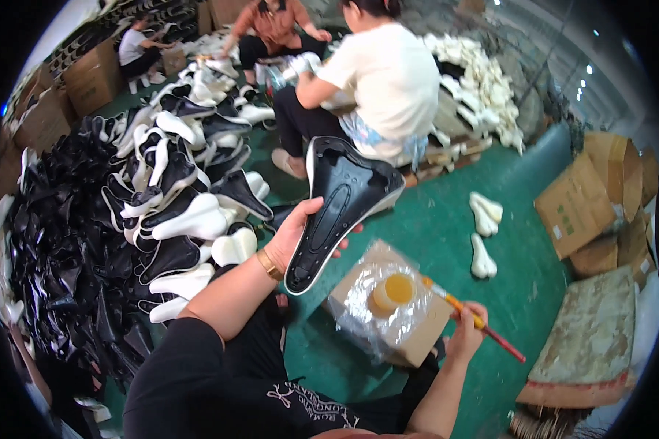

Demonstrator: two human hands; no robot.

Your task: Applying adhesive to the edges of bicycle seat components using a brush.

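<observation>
My left hand (297, 233) grips a bicycle saddle shell (342, 201) by its side. The shell's black hollow face is turned up toward me, with a white edge round it. Closed round a paintbrush (499, 339) with a red and yellow handle is my right hand (466, 329). The brush's tip (426, 281) points at a round tub (394, 291) of amber liquid, close beside it. That tub stands on a cardboard box (432, 329) covered with clear plastic film (362, 322), in front of my knees.
To the left lie heaps of white and black saddle parts (190, 219) and glossy black covers (58, 256). A person in a white shirt (388, 80) sits just ahead. Two white foam pieces (483, 256) lie on the green floor (447, 212). Cardboard boxes (575, 205) are stacked at right.
</observation>
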